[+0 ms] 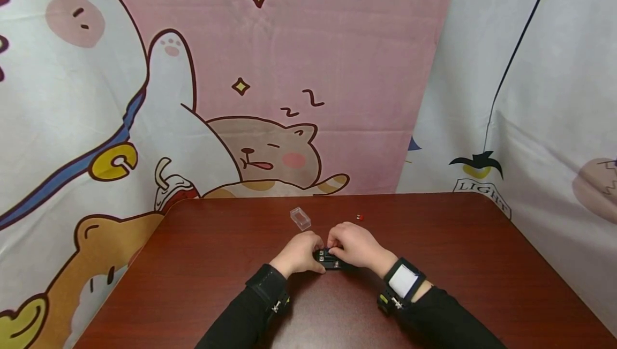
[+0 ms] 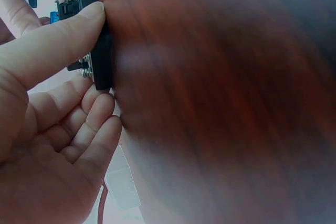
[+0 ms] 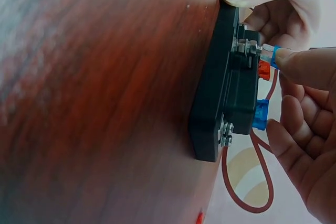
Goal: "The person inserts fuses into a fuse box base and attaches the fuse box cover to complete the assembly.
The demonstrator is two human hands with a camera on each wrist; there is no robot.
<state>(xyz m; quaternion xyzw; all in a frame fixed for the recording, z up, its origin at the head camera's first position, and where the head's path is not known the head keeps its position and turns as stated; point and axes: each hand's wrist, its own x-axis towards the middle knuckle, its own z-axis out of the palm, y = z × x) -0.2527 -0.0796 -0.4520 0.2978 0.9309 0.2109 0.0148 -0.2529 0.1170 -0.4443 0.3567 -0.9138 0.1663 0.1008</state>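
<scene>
A black fuse block [image 1: 332, 259] with metal screw terminals lies on the table between both hands. My left hand [image 1: 302, 252] grips one end of it, the thumb [image 2: 79, 27] along the top edge and the curled fingers at the far side. A blue blade fuse [image 3: 260, 115] and a red blade fuse [image 3: 264, 70] stick out of the block in the right wrist view. My right hand [image 1: 359, 244] pinches a small blue-and-clear piece [image 3: 270, 54] between thumb and finger, right at a screw terminal [image 3: 243, 46]. I cannot tell the piece's exact kind.
A small clear plastic box [image 1: 301, 219] sits behind the left hand, near the far edge of the brown table [image 1: 231, 247]. Small red pieces [image 1: 360, 217] lie beyond the right hand. A printed cartoon cloth [image 1: 337, 70] hangs behind the table.
</scene>
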